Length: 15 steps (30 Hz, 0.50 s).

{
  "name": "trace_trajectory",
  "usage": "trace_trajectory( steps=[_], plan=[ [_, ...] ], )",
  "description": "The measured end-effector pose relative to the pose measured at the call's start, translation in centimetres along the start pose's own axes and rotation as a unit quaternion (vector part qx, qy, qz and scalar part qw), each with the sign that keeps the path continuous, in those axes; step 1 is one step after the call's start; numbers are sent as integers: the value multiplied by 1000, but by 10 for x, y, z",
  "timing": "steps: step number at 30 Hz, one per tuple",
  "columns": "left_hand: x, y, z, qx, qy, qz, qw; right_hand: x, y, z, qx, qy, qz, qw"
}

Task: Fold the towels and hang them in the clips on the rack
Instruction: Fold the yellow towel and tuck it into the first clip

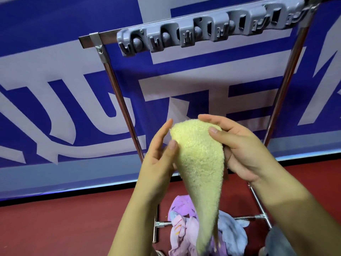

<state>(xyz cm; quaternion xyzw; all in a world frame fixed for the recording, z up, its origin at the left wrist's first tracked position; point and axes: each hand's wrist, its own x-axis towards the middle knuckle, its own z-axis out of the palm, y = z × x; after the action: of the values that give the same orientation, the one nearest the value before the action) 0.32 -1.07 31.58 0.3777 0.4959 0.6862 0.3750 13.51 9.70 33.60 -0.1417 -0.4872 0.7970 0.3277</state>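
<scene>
Head view: yellow towel (199,159) held up between both grips, hanging to a narrow tail below them. Left hand (158,159) pinches its left edge, thumb on front, fingers behind. Right hand (239,150) clamps its top right corner, thumb on front. Grey clip strip (212,28) on the rack's (121,100) top bar, well above the grips. Purple and blue towel pile (186,230) on the red floor (73,218) below them.
</scene>
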Motion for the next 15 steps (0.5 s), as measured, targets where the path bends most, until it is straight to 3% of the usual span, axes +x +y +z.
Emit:
trace_trajectory(
  steps=[3,9,12,15],
  plan=[
    [-5,-4,-2,-23,-56,17,998,5,-10,-1,42,10,45,998],
    [-3,9,2,8,-21,63,998,12,-11,-6,92,63,134,985],
    [2,19,9,27,0,74,997,8,-10,-9,127,51,157,978],
    [6,26,14,39,14,73,996,2,-6,-11,77,12,124,989]
  ],
)
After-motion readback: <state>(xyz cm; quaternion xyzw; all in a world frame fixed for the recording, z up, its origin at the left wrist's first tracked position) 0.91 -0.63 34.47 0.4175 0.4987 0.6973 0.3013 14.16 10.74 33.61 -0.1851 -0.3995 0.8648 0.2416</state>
